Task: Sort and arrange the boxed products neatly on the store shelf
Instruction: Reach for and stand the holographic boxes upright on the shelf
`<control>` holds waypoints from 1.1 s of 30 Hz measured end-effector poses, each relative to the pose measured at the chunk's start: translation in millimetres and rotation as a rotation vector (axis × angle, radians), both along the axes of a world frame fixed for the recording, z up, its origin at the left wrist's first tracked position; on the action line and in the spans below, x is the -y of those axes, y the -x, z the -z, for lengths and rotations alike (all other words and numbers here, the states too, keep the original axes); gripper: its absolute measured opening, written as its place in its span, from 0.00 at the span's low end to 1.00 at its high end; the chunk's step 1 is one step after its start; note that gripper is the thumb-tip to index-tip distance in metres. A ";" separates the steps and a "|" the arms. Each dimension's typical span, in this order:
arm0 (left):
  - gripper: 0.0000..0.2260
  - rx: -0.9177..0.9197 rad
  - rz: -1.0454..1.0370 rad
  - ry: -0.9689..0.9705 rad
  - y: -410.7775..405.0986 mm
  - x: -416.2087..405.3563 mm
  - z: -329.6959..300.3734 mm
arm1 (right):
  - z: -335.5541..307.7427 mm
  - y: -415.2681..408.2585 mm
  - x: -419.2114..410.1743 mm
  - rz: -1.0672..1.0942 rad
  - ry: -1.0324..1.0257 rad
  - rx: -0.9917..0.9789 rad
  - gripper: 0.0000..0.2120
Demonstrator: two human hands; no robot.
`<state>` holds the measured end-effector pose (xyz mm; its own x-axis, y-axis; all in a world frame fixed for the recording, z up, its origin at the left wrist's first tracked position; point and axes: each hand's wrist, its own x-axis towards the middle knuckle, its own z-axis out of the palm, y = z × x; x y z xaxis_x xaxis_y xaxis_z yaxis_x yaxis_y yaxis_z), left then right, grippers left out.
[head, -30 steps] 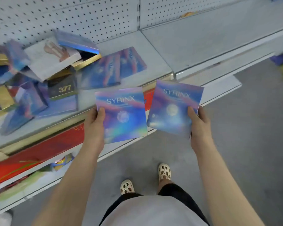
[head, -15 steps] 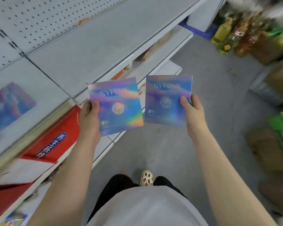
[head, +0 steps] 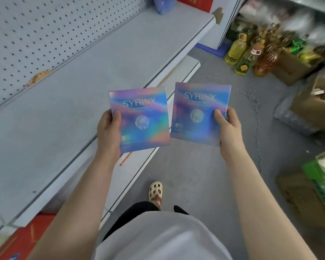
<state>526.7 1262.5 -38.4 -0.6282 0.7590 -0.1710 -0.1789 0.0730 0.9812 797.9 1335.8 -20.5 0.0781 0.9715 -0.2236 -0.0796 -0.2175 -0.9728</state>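
I hold two flat iridescent blue-purple boxes marked SYRINX, face up, side by side over the shelf's front edge. My left hand point(head: 109, 128) grips the left box point(head: 143, 117) at its left edge, thumb on top. My right hand point(head: 227, 126) grips the right box point(head: 195, 111) at its right edge, thumb on its face. The two boxes nearly touch. The grey store shelf point(head: 68, 102) stretches bare to the left of them, backed by white pegboard point(head: 36, 30).
A blue box point(head: 163, 4) and a red box point(head: 195, 2) stand at the shelf's far end. Oil bottles point(head: 242, 51) and cardboard boxes point(head: 311, 107) crowd the floor on the right. A lower shelf holds a red package point(head: 26, 239). My foot point(head: 155, 192) is on the grey floor.
My view has swung right along the shelf: the pile of mixed boxes has left the frame and a bare stretch of shelf has come in. Both hands keep holding their SYRINX boxes.
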 end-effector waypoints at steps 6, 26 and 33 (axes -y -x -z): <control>0.05 -0.033 -0.015 -0.019 2.2 -132.7 -27.8 | -12.3 8.0 -124.5 -0.003 -0.018 -0.059 0.03; 0.08 -0.063 -0.440 -0.052 -19.7 -444.1 -33.5 | -20.5 19.7 -556.3 -0.450 -0.098 -0.025 0.10; 0.05 -0.045 -0.502 -0.066 10.4 -491.9 -28.5 | -19.5 77.8 -647.3 -0.576 -0.227 0.058 0.06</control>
